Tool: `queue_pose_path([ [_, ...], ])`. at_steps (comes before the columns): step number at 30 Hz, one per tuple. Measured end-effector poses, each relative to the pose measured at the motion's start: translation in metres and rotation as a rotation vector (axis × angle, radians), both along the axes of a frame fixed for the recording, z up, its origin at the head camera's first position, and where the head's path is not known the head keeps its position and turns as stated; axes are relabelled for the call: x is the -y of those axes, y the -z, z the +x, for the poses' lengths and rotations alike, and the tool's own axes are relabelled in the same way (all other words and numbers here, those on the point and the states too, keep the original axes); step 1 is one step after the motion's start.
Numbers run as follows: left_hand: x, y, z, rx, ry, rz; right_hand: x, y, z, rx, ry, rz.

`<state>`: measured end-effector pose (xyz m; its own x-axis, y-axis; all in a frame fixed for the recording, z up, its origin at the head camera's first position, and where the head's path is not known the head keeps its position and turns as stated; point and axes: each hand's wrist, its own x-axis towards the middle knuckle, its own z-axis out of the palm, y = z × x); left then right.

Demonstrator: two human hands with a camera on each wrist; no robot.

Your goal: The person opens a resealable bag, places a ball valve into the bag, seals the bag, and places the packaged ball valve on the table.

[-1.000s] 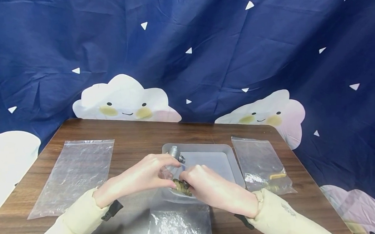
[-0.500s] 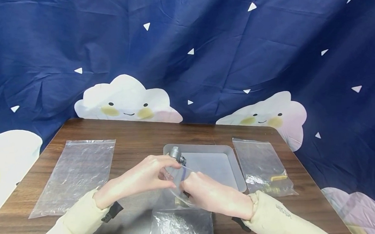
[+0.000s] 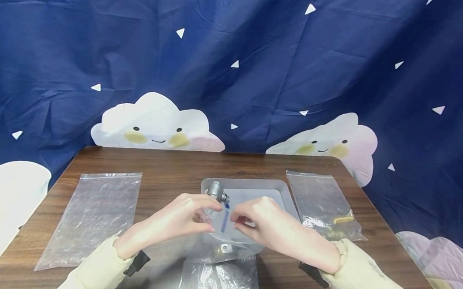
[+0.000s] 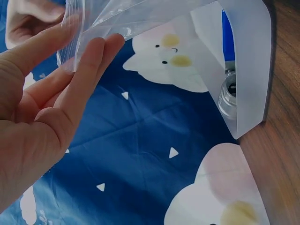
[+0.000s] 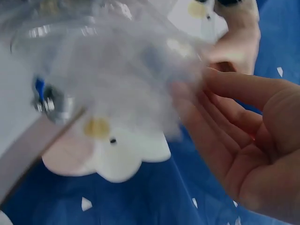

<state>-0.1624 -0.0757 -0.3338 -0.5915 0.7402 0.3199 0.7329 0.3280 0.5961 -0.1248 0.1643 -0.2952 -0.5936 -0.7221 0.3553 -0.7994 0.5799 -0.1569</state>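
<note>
Behind it all hangs the blue curtain, and below it the wooden table spreads out around the pale tray, our landmark. Well left of the tray the left bag lies flat, nothing in it that I can make out; just beside the tray's right wall lies the right bag, a yellow handle showing through. And here's the action — the held bag at the tray's near side, mouth gaping! The left hand, at the tray's left, grips its lip with thumb and fingers bowed wide; the right hand, over the tray's near right, is narrow at the fingertips, though whether it pinches plastic I cannot tell. The blue-handled valve sits in the tray's far left corner, and a small metal fitting shows inside the held bag, by the tray's near edge.

The score? Part-way, I'd judge: right bag filled, held bag filled but unsealed, valve unbagged in the tray.

Now the left wrist view adds detail — the held bag's ridged zip strip and the valve's hollow end, both lost from the head. The fitting shows clearly only from the head; the right wrist view blurs.
</note>
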Motion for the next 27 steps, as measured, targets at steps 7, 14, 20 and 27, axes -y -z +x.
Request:
queue_pose_path([
  [7, 0.001, 0.002, -0.001, -0.004, 0.000, -0.007, -0.028, -0.012, 0.006, 0.030, 0.108, -0.074],
  [14, 0.001, 0.004, -0.002, -0.013, 0.001, -0.010, -0.046, -0.003, 0.011, 0.117, 0.128, -0.022],
  [20, 0.000, 0.003, -0.003, -0.021, 0.000, -0.016, -0.054, 0.010, 0.012, 0.184, 0.138, 0.036],
  [27, 0.000, 0.004, -0.001, -0.001, 0.024, -0.002, -0.060, 0.020, 0.009, 0.129, 0.142, 0.004],
])
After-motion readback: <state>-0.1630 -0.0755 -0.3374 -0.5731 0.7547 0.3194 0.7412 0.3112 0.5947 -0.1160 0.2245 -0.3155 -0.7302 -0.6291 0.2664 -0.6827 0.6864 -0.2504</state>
